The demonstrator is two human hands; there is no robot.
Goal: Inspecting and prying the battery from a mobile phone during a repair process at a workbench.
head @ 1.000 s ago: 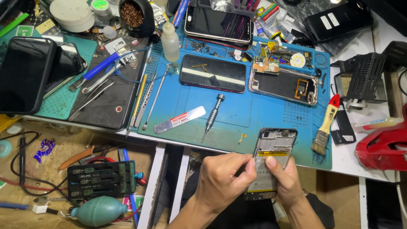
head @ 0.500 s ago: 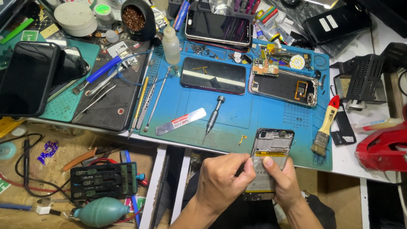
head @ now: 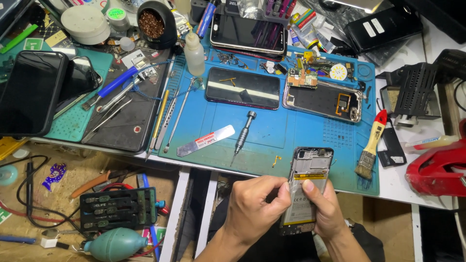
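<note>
Both hands grip an opened smartphone (head: 307, 187), back cover off, battery exposed, at the near edge of the worktop (head: 417, 187): left hand (head: 255, 208) pinches its left side, right hand (head: 326, 209) cradles its right side, thumb on the battery. Just beyond the hands on the blue repair mat (head: 272, 131) lie a screwdriver (head: 242, 130) and metal pry tool (head: 206, 140); paintbrush (head: 371, 144) right of them.

Both hands hold an opened phone (head: 307, 187) at the edge of the blue mat (head: 272, 131); the left hand (head: 255, 208) and right hand (head: 327, 211) press thumbs on its battery. A screwdriver (head: 242, 136) lies nearby.
</note>
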